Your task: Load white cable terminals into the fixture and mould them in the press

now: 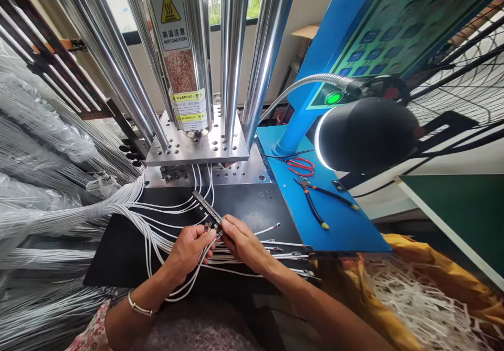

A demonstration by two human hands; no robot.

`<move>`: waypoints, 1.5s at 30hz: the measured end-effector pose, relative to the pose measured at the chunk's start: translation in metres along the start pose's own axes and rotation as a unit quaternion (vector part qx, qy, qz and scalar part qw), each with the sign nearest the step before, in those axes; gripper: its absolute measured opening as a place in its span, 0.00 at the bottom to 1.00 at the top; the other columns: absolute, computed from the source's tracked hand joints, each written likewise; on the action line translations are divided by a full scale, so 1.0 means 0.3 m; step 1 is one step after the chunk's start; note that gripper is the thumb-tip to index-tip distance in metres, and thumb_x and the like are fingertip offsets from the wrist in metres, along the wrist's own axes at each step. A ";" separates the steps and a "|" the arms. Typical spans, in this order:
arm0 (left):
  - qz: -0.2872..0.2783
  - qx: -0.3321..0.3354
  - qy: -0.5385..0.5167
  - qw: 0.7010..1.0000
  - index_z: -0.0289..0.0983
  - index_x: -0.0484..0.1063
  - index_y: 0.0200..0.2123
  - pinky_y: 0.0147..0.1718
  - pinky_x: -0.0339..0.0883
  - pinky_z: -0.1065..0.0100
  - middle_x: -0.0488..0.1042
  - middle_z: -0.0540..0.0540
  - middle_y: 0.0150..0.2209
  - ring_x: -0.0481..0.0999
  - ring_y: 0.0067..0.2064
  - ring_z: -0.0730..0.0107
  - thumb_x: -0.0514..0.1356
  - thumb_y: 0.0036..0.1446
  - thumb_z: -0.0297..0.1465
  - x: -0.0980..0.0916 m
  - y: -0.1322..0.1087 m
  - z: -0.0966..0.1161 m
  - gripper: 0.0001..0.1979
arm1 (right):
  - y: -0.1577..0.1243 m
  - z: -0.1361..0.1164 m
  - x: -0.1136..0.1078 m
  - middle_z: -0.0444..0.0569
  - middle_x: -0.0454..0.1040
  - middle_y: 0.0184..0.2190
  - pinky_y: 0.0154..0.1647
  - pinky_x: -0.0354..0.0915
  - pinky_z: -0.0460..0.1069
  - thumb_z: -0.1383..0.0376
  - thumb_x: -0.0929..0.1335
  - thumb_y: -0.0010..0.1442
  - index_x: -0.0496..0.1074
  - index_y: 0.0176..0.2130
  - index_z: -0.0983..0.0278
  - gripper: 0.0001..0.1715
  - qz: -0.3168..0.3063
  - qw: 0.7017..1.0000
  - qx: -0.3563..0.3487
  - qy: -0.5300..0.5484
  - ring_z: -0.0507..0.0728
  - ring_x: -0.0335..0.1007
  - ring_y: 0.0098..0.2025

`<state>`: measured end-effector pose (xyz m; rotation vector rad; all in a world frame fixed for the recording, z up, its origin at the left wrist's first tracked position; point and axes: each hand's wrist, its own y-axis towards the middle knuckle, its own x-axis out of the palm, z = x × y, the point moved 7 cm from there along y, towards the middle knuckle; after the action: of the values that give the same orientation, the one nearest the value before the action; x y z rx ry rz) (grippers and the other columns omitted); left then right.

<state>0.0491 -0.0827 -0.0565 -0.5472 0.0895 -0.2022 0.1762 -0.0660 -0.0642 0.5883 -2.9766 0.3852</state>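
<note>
My left hand [192, 251] pinches the end of a white cable [191, 282], with small coloured wires or a connector showing at the fingertips. My right hand [242, 240] grips the lower end of a dark metal strip fixture [207, 208] with a row of slots. The fixture slants up and left from my fingers, and the cable end touches or nearly touches its near end. More white cables [157, 235] run from the left, under both hands. Their stripped ends [299, 256] lie at the right edge of the black work plate [252, 204].
A press with steel columns and a metal plate [197, 154] stands ahead; several cables run into it. On the blue base [334, 225] lie cutting pliers [311, 198] and red-handled scissors [301, 167]. A black lamp [370, 135] hangs at right. A yellow sack [401, 246] holds white scraps.
</note>
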 end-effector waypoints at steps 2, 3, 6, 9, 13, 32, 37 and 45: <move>0.003 0.003 -0.004 1.000 0.33 0.71 0.30 0.21 0.62 0.76 0.70 0.49 0.26 0.68 0.23 0.77 0.62 0.54 0.47 -0.001 -0.003 0.003 0.20 | -0.004 -0.007 0.003 0.37 0.54 0.18 0.21 0.46 0.45 0.53 0.59 0.66 0.55 0.27 0.61 0.20 -0.001 1.000 0.001 0.008 0.48 0.47 0.20; 0.005 0.004 -0.006 1.000 0.33 0.71 0.30 0.21 0.62 0.76 0.70 0.49 0.26 0.67 0.23 0.77 0.62 0.54 0.47 -0.002 -0.005 0.004 0.20 | -0.006 -0.010 0.005 0.37 0.53 0.18 0.21 0.46 0.45 0.53 0.59 0.66 0.55 0.27 0.61 0.20 -0.002 1.000 0.003 0.016 0.48 0.47 0.20; 0.012 0.009 -0.009 1.000 0.34 0.71 0.29 0.21 0.62 0.75 0.68 0.51 0.24 0.66 0.23 0.77 0.63 0.54 0.46 -0.005 -0.006 0.005 0.19 | -0.007 -0.010 0.009 0.37 0.52 0.19 0.21 0.47 0.45 0.53 0.59 0.66 0.54 0.28 0.61 0.19 -0.009 0.999 0.009 0.033 0.48 0.46 0.20; 0.014 0.031 -0.013 0.999 0.34 0.70 0.26 0.21 0.62 0.75 0.66 0.52 0.22 0.64 0.22 0.77 0.62 0.55 0.45 -0.005 -0.007 0.010 0.19 | -0.003 -0.010 0.010 0.37 0.53 0.20 0.22 0.47 0.45 0.53 0.59 0.66 0.55 0.28 0.61 0.19 -0.021 1.000 0.000 -0.013 0.49 0.48 0.22; 0.004 0.055 -0.011 0.998 0.34 0.71 0.26 0.20 0.60 0.74 0.66 0.52 0.21 0.63 0.21 0.77 0.62 0.56 0.45 -0.001 -0.001 0.019 0.19 | 0.001 -0.016 0.004 0.39 0.57 0.22 0.25 0.50 0.46 0.54 0.57 0.68 0.57 0.28 0.61 0.19 -0.026 0.994 -0.037 -0.101 0.50 0.51 0.25; 0.053 0.059 -0.029 0.996 0.33 0.76 0.32 0.16 0.47 0.79 0.64 0.53 0.23 0.57 0.19 0.83 0.61 0.57 0.44 -0.064 0.034 0.019 0.18 | -0.010 0.003 -0.001 0.37 0.53 0.20 0.21 0.48 0.45 0.50 0.60 0.66 0.56 0.29 0.60 0.20 -0.005 1.000 0.001 0.021 0.49 0.47 0.21; 0.043 0.062 -0.072 0.995 0.32 0.76 0.32 0.18 0.49 0.78 0.63 0.53 0.23 0.57 0.20 0.83 0.61 0.57 0.43 -0.070 0.035 0.022 0.18 | -0.008 -0.013 -0.004 0.39 0.55 0.20 0.23 0.49 0.46 0.53 0.58 0.67 0.56 0.28 0.61 0.19 -0.010 0.999 -0.012 -0.041 0.50 0.50 0.23; 0.042 0.068 -0.029 0.996 0.32 0.75 0.29 0.17 0.47 0.77 0.59 0.55 0.19 0.54 0.19 0.82 0.62 0.56 0.43 -0.093 0.027 0.033 0.18 | -0.018 -0.014 0.010 0.38 0.57 0.22 0.25 0.50 0.46 0.54 0.56 0.69 0.54 0.30 0.61 0.18 -0.044 0.987 -0.036 -0.153 0.50 0.52 0.25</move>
<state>0.0247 -0.0650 -0.0515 -0.4125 0.0419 -0.1086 0.1756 -0.0707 -0.0584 0.8368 -3.2190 0.1948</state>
